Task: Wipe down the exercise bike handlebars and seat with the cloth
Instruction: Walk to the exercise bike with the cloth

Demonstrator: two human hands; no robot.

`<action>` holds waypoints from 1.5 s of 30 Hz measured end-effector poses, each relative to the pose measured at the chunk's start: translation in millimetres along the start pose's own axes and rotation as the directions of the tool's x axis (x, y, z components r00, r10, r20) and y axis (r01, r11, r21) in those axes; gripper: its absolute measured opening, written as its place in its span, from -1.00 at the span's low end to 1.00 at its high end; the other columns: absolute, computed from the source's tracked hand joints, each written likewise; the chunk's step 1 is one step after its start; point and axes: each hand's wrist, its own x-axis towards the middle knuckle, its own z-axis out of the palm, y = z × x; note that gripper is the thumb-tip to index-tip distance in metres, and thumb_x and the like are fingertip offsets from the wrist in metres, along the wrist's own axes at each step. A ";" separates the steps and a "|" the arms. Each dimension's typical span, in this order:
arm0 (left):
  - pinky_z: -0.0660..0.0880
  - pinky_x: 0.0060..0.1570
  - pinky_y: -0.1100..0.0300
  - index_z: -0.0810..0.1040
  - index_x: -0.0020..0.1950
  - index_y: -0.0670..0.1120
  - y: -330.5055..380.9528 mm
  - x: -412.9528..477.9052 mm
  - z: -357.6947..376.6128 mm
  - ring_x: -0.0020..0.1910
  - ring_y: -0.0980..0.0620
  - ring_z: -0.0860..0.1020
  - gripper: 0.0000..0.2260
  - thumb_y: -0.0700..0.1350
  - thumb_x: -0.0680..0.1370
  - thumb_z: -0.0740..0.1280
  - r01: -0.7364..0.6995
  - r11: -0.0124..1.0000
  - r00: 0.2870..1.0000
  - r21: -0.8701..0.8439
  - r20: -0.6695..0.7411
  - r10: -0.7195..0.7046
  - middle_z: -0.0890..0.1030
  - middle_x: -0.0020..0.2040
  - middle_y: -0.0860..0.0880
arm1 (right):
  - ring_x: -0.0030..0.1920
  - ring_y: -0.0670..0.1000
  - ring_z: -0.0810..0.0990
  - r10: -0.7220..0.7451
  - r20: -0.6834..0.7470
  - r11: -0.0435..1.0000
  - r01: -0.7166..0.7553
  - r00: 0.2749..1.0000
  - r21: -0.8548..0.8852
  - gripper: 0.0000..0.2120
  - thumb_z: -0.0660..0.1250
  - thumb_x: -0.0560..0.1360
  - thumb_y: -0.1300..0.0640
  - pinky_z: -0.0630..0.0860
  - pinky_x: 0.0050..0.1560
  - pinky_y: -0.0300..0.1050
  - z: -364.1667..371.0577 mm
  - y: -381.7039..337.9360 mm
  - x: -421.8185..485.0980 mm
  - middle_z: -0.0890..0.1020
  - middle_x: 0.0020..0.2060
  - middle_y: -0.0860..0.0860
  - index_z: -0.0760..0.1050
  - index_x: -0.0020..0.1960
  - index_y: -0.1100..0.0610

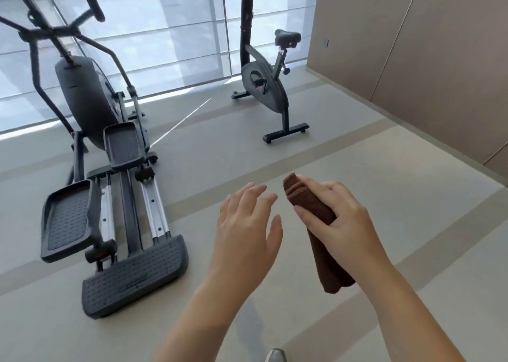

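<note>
We hold the folded brown terry cloth (316,224) in our right hand (341,218), fingers wrapped around its middle so both ends stick out, while our left hand (247,224) hangs just beside it, fingers spread and holding nothing. The dark grey upright exercise bike (268,86) stands well apart from us across the pale floor (357,155), near the window blinds (165,31), its black padded seat (287,37) in plain sight; its handlebars appear cut off at the top edge, so we cannot say how they lie. The first risk, we judge, is going to the wrong machine: the large grey elliptical trainer (110,155) stands closer on our left. Its long base also lies near our path and could catch a foot. Kept this tightly folded, the cloth would touch only a narrow strip of the seat, and a loose end may slip from our grip if the left hand does not help.
</note>
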 end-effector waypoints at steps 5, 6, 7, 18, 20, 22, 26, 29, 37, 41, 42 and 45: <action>0.37 0.21 -0.06 0.52 0.14 -0.10 -57.0 126.1 68.4 0.23 -0.02 0.37 -0.69 -0.03 0.50 0.14 0.035 0.999 0.999 -0.034 0.037 -0.034 0.55 0.17 -0.06 | 0.01 -0.10 0.50 0.048 -0.032 0.999 -0.048 0.998 0.001 -0.59 0.35 0.43 -0.03 0.46 0.02 -0.18 9.2 48.6 135.7 0.47 -0.05 -0.24 0.40 0.24 -0.30; 0.35 0.22 -0.06 0.52 0.14 -0.10 -57.2 127.0 70.1 0.23 -0.01 0.35 -0.69 -0.03 0.50 0.13 0.029 0.999 0.999 -0.025 0.029 -0.028 0.55 0.17 -0.07 | 0.01 -0.11 0.50 0.051 -0.025 0.999 -0.051 0.998 -0.005 -0.59 0.35 0.43 -0.03 0.46 0.02 -0.18 9.1 48.9 134.6 0.47 -0.05 -0.24 0.40 0.24 -0.30; 0.33 0.22 -0.04 0.52 0.14 -0.10 -56.2 127.4 70.7 0.24 0.00 0.34 -0.69 -0.03 0.50 0.13 0.012 1.000 1.000 -0.014 0.015 -0.012 0.55 0.17 -0.07 | 0.01 -0.10 0.50 0.049 -0.018 0.999 -0.049 0.999 -0.012 -0.59 0.35 0.43 -0.03 0.46 0.02 -0.18 8.5 51.2 133.4 0.48 -0.05 -0.24 0.40 0.24 -0.30; 0.40 0.17 -0.12 0.55 0.10 -0.16 -174.7 289.9 135.4 0.20 -0.09 0.41 -0.70 -0.07 0.49 0.15 -0.033 0.999 0.996 -0.002 -0.079 0.033 0.57 0.12 -0.14 | -0.01 -0.06 0.50 0.014 -0.017 0.997 -0.015 1.000 -0.075 -0.58 0.34 0.44 -0.03 0.49 0.04 -0.10 71.0 71.7 331.9 0.47 -0.03 -0.19 0.39 0.27 -0.24; 0.40 0.17 -0.14 0.55 0.11 -0.16 -205.9 334.3 137.8 0.20 -0.13 0.45 -0.70 -0.07 0.50 0.15 -0.019 1.000 0.996 0.011 -0.082 0.020 0.57 0.13 -0.15 | -0.01 -0.06 0.49 -0.008 0.017 0.995 0.010 1.000 -0.099 -0.58 0.33 0.45 -0.04 0.50 0.04 -0.09 88.8 63.2 388.0 0.47 -0.01 -0.17 0.38 0.29 -0.23; 0.39 0.18 -0.12 0.54 0.12 -0.16 -233.0 374.7 137.8 0.21 -0.14 0.46 -0.69 -0.06 0.50 0.15 -0.002 1.000 0.995 0.021 -0.100 0.004 0.56 0.15 -0.15 | 0.01 -0.03 0.50 -0.044 0.040 0.993 0.048 0.998 -0.105 -0.57 0.33 0.45 -0.06 0.51 0.05 -0.05 104.7 55.0 439.0 0.48 0.01 -0.14 0.39 0.30 -0.20; 0.38 0.18 -0.09 0.54 0.12 -0.16 -278.3 443.2 150.2 0.20 -0.13 0.45 -0.70 -0.06 0.50 0.15 0.024 0.999 0.992 0.038 -0.122 -0.019 0.56 0.14 -0.14 | 0.03 -0.03 0.50 -0.080 0.042 0.995 0.083 0.996 -0.061 -0.57 0.34 0.44 -0.04 0.52 0.04 -0.06 132.9 56.7 521.1 0.49 0.01 -0.13 0.40 0.30 -0.18; 0.40 0.17 -0.09 0.54 0.11 -0.16 -306.0 479.0 165.1 0.19 -0.14 0.48 -0.69 -0.06 0.50 0.15 0.049 0.997 0.994 0.056 -0.105 -0.042 0.57 0.13 -0.14 | 0.01 -0.06 0.50 -0.057 0.056 0.997 0.059 0.997 -0.047 -0.57 0.35 0.44 -0.01 0.51 0.03 -0.11 147.5 71.8 568.4 0.49 0.00 -0.15 0.41 0.28 -0.19; 0.39 0.18 -0.12 0.53 0.12 -0.16 -373.0 613.2 233.1 0.21 -0.12 0.42 -0.71 -0.07 0.51 0.15 0.079 0.991 0.991 0.107 -0.118 -0.066 0.56 0.14 -0.14 | -0.03 -0.12 0.50 -0.051 0.011 0.999 0.051 0.999 0.009 -0.58 0.36 0.44 0.06 0.40 0.00 -0.40 160.9 135.7 734.0 0.49 -0.05 -0.16 0.43 0.26 -0.18; 0.38 0.19 -0.09 0.53 0.11 -0.15 -385.3 707.0 273.4 0.21 -0.08 0.39 -0.71 -0.07 0.51 0.14 0.056 0.993 0.994 0.109 -0.094 -0.046 0.56 0.13 -0.13 | -0.08 -0.14 0.49 -0.044 -0.048 0.999 0.044 0.998 0.001 -0.58 0.37 0.44 0.10 0.35 -0.08 -0.54 143.6 166.8 831.6 0.50 -0.05 -0.09 0.43 0.26 -0.16; 0.38 0.20 -0.09 0.53 0.11 -0.15 -387.8 729.6 282.3 0.21 -0.07 0.38 -0.71 -0.06 0.51 0.14 0.049 0.993 0.995 0.111 -0.091 -0.039 0.56 0.13 -0.13 | -0.08 -0.14 0.49 -0.049 -0.046 0.999 0.049 0.998 -0.012 -0.58 0.37 0.44 0.09 0.36 -0.08 -0.52 139.2 172.1 852.9 0.49 -0.06 -0.11 0.42 0.25 -0.18; 0.38 0.21 -0.10 0.53 0.11 -0.14 -397.5 784.8 304.6 0.22 -0.06 0.38 -0.71 -0.06 0.50 0.14 0.052 0.993 0.994 0.108 -0.099 -0.042 0.56 0.14 -0.12 | -0.04 -0.02 0.51 -0.078 -0.040 0.996 0.076 0.996 -0.042 -0.57 0.37 0.43 0.07 0.45 0.01 -0.24 131.0 184.9 914.3 0.48 -0.07 -0.16 0.40 0.23 -0.23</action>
